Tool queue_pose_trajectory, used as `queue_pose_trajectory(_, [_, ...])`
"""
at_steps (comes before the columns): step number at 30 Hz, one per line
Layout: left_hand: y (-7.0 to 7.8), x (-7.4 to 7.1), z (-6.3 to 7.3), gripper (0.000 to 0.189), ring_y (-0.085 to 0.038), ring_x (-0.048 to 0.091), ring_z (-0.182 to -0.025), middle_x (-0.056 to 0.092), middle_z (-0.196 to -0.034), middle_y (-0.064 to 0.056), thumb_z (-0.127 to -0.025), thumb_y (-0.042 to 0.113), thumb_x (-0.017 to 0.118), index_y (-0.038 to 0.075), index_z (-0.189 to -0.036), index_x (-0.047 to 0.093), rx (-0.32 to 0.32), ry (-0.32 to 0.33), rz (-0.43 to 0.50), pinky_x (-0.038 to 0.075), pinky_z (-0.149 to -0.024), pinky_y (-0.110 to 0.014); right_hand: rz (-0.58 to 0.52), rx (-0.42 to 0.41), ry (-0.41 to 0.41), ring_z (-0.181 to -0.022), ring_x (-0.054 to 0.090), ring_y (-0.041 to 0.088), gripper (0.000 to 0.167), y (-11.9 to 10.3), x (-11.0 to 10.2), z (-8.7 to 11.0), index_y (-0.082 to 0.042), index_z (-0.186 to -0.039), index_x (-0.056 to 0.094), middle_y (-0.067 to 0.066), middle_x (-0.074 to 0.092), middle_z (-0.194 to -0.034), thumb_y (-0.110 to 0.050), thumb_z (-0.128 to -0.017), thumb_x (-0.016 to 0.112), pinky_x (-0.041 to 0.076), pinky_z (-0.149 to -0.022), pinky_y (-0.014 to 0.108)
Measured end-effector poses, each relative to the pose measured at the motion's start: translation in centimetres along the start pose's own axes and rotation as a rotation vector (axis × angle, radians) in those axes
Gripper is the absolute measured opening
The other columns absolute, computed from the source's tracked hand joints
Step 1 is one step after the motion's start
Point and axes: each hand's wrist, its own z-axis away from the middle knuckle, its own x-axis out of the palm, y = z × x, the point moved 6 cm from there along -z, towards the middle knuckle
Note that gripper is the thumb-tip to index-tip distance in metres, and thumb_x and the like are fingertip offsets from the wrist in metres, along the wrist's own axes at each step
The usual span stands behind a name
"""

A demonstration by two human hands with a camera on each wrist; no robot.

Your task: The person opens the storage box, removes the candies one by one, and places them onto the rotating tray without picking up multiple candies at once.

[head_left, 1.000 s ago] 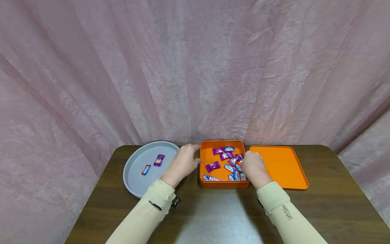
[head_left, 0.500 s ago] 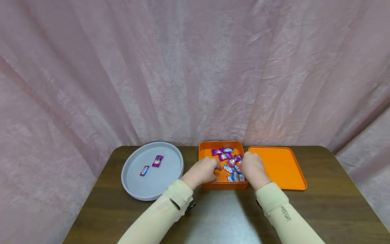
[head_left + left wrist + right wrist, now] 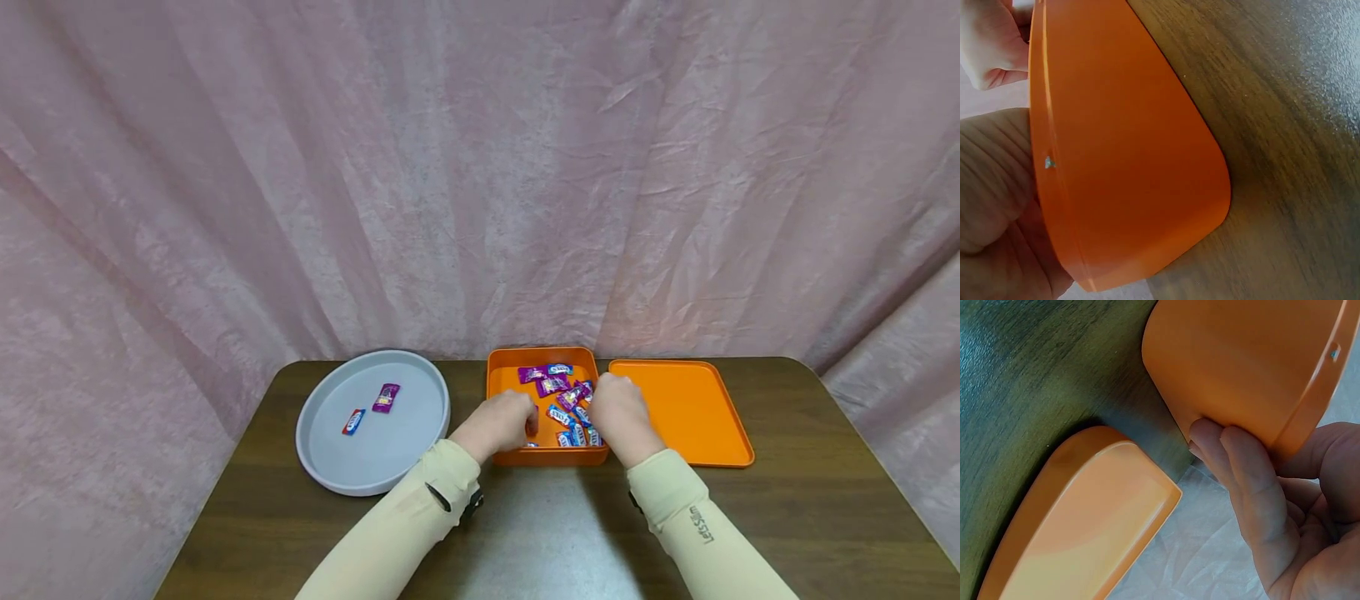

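Note:
An orange box (image 3: 512,458) holds several wrapped candies, some purple (image 3: 552,384) and some blue-and-white (image 3: 559,416). My left hand (image 3: 495,423) reaches over its front left side, fingers pointing down inside at a purple wrapper. In the left wrist view the box wall (image 3: 1116,150) hides those fingertips; I cannot tell whether they pinch the candy. My right hand (image 3: 621,417) grips the box's right wall; in the right wrist view its fingers (image 3: 1250,469) lie against the outside, with the thumb side over the rim.
A round grey tray (image 3: 322,467) stands at the left, with one purple candy (image 3: 386,398) and one blue-and-red candy (image 3: 353,422) on it. Right of the box lies a flat orange lid (image 3: 686,408). A pink curtain (image 3: 480,167) hangs behind the wooden table (image 3: 810,483).
My left hand has moved right from the gap between tray and box into the box's left part, its fingers closing downward over a purple candy. My right hand keeps its grip on the box.

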Motion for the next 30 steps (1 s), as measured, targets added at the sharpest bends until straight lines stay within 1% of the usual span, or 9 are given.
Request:
queue_pose_trajectory(10, [0.11,0.18,0.0,0.012,-0.012,0.056,-0.073,0.068,-0.083,0.005,-0.076,0.01,0.074,0.018,-0.085,0.073,-0.022,0.009,-0.02,0.053,-0.076,-0.028,0.006,-0.012,0.007,-0.07,0.062,0.033,0.021,-0.2,-0.18,0.24,0.007,-0.093,0.063,0.023,0.066,-0.086,-0.011,-0.082,0.064,0.055,-0.066,0.048])
queue_pose_trajectory(15, [0.17,0.24,-0.08,0.01,-0.013,0.053,-0.067,0.066,-0.077,0.004,-0.075,0.011,0.076,0.015,-0.083,0.072,-0.021,0.012,-0.038,0.051,-0.069,-0.025,0.004,-0.001,-0.002,-0.066,0.062,0.03,0.023,-0.15,-0.07,0.28,0.007,-0.093,0.064,0.021,0.066,-0.084,-0.012,-0.081,0.068,0.055,-0.064,0.047])
queue_pose_trajectory(20, [-0.01,0.41,-0.18,0.01,-0.012,0.052,-0.061,0.062,-0.07,0.003,-0.074,0.01,0.077,0.012,-0.081,0.07,-0.019,0.05,-0.036,0.049,-0.061,-0.021,0.011,-0.008,0.005,-0.064,0.061,0.029,0.024,-0.19,-0.02,0.35,0.007,-0.092,0.064,0.021,0.067,-0.082,-0.013,-0.08,0.069,0.055,-0.062,0.046])
queue_pose_trajectory(23, [-0.19,0.53,-0.2,0.012,-0.012,0.051,-0.059,0.06,-0.067,0.003,-0.074,0.012,0.078,0.011,-0.082,0.069,-0.038,0.063,-0.027,0.048,-0.059,-0.019,0.016,-0.014,0.013,-0.064,0.062,0.03,0.023,-0.2,-0.02,0.38,0.007,-0.092,0.065,0.021,0.067,-0.082,-0.013,-0.08,0.068,0.055,-0.062,0.046])
queue_pose_trajectory(27, [-0.33,0.54,-0.19,0.015,-0.013,0.051,-0.059,0.058,-0.065,0.004,-0.075,0.017,0.078,0.011,-0.085,0.07,-0.074,0.06,0.005,0.047,-0.058,-0.018,0.018,-0.014,0.014,-0.066,0.062,0.031,0.024,-0.16,0.08,0.33,0.007,-0.092,0.064,0.022,0.067,-0.083,-0.013,-0.081,0.068,0.055,-0.063,0.047])
queue_pose_trajectory(30, [-0.37,0.52,-0.2,0.014,-0.013,0.051,-0.059,0.058,-0.065,0.005,-0.075,0.021,0.078,0.012,-0.082,0.07,-0.077,0.069,0.02,0.046,-0.057,-0.018,0.021,-0.016,0.018,-0.067,0.062,0.032,0.023,-0.17,0.07,0.32,0.008,-0.093,0.063,0.023,0.066,-0.084,-0.012,-0.081,0.067,0.055,-0.064,0.047])
